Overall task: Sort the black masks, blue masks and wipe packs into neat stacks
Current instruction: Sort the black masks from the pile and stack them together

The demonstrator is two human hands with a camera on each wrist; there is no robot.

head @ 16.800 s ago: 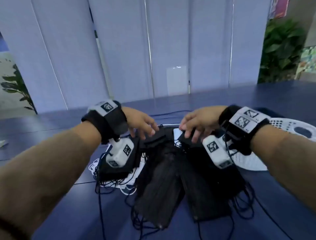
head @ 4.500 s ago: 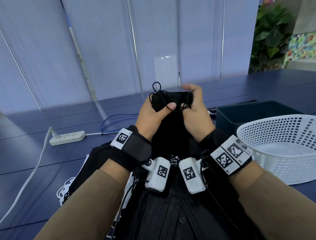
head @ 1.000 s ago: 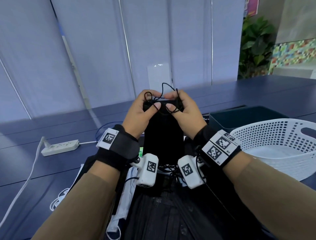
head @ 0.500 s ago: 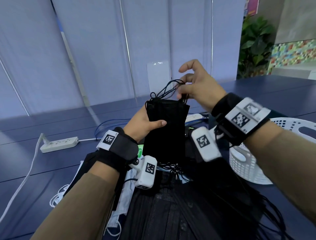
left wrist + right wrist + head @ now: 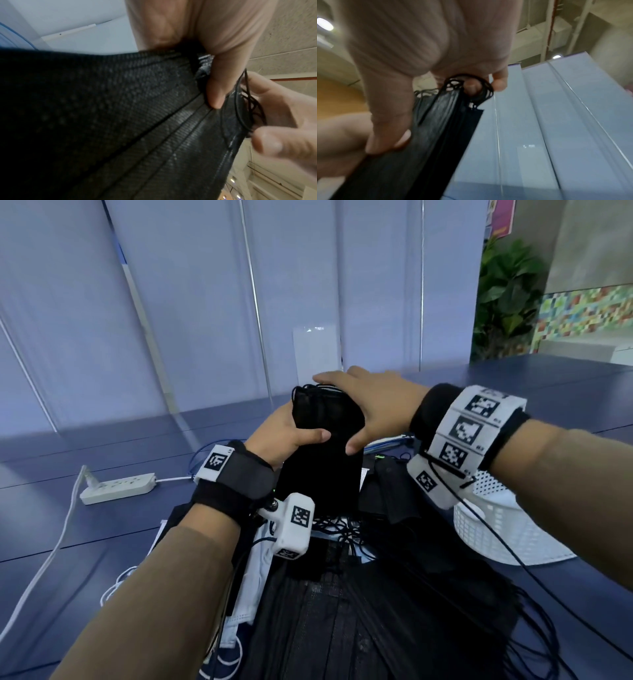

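Observation:
A bundle of black masks [image 5: 322, 446] stands upright above the table, held between both hands. My left hand [image 5: 284, 436] grips its left side, thumb across the front. My right hand [image 5: 370, 402] lies over the top, thumb pressing the right edge and fingers holding down the ear loops [image 5: 471, 86]. The left wrist view shows the pleated black masks [image 5: 137, 121] close up. More black masks [image 5: 359, 621] lie spread on the table below. A blue mask [image 5: 246, 594] peeks out under my left forearm. No wipe pack is plainly seen.
A white perforated basket [image 5: 496, 529] sits at the right, partly behind my right wrist. A white power strip [image 5: 116, 487] with its cord lies at the left on the dark blue table [image 5: 68, 542]. Blinds stand behind.
My right hand came down from pulling the ear loops upward and now covers the top of the bundle. The left hand keeps its grip in the same place.

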